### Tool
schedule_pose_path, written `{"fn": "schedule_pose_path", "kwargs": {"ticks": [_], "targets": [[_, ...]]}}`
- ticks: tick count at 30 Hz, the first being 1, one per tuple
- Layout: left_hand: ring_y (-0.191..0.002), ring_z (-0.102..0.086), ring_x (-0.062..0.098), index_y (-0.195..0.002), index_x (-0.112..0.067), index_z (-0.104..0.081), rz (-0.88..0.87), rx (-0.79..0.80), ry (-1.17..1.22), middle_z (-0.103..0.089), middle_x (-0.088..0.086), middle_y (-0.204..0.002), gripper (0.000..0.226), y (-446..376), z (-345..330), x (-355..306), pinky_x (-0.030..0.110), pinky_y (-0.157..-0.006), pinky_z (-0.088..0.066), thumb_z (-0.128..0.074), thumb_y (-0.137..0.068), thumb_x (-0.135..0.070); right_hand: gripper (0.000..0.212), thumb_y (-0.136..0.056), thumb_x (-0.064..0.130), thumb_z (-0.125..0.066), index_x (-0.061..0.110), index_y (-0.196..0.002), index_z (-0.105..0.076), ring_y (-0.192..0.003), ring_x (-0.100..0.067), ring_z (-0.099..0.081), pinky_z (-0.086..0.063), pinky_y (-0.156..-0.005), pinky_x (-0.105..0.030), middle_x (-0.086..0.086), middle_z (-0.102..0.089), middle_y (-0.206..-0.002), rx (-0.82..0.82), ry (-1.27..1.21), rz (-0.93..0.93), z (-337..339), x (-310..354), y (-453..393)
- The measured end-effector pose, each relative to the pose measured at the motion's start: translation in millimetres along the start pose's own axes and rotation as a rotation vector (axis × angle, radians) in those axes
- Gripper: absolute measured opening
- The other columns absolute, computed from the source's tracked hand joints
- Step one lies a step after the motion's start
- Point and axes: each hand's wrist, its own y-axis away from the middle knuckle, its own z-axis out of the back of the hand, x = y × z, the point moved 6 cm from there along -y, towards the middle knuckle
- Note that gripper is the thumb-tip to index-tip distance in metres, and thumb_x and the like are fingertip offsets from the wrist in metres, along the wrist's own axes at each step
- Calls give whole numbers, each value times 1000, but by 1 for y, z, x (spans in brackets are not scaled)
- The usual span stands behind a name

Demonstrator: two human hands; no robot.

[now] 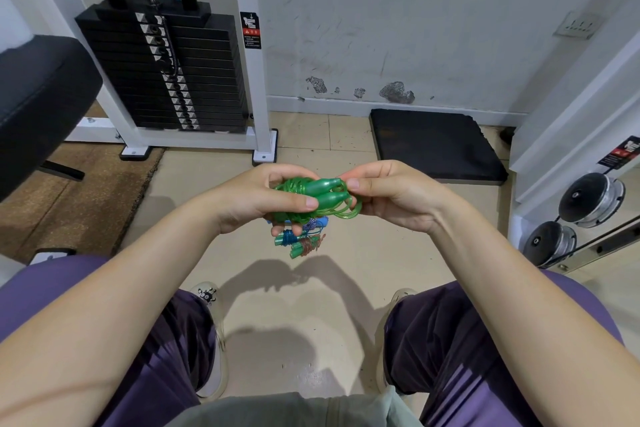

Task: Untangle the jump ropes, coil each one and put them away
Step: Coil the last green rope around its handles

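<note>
Both hands closed on the green jump rope (313,198) at chest height, left hand (258,199) around the coil, right hand (388,194) pinching the handles' leftward-lying tips, other ropes (301,239) on the floor below.

Location: a gym. Indicators: a weight stack (166,73) in a white machine frame (251,80), a black padded bench (41,97), dumbbells (588,199) at right, a floor mat (436,146).
</note>
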Motion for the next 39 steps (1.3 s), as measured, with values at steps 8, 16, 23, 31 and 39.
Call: {"fn": "schedule_pose_path", "kwargs": {"ticks": [8, 16, 23, 31, 39], "targets": [[-62, -63, 28, -106, -19, -68, 3, -26, -4, -71, 12, -90, 39, -1, 3, 1, 24, -45, -41, -78, -70, -32, 23, -75, 2, -71, 15, -94, -75, -79, -21, -62, -54, -74, -28, -11, -70, -88, -22, -33, 85, 1, 1, -4], [-54, -60, 21, -107, -17, -68, 47, -223, -133, -69, 4, -75, 24, -5, 13, 7, 21, -41, -34, -76, -85, -18, 28, -86, 6, -66, 11, -114, -66, -89, -11, -67, -49, -81, -23, -5, -74, -98, -95, 251, 60, 5, 4, 0], [-50, -57, 20, -101, -17, -68, 103, -280, -240, -68, 8, -75, 17, -11, 10, 16, 20, -40, -30, -74, -86, -17, 24, -82, -2, -70, 8, -103, -65, -76, -15, -67, -52, -75, -26, -10, -73, -85, -259, 299, 67, 4, -6, -7], [-53, -57, 22, -103, -14, -67, 137, -262, -191, -69, 2, -73, 18, -14, 9, 18, 21, -39, -31, -73, -86, -17, 19, -84, -4, -69, 12, -91, -62, -71, -19, -64, -52, -74, -33, -14, -71, -76, -323, 422, 205, -1, 1, -7], [-47, -54, 21, -96, -16, -68, 166, -125, -72, -67, 10, -77, 24, -12, 7, 20, 19, -37, -29, -74, -74, -25, 19, -82, -2, -72, 15, -76, -66, -74, -19, -64, -54, -73, -31, -11, -71, -80, -345, 590, 332, -7, 9, -4]]}}
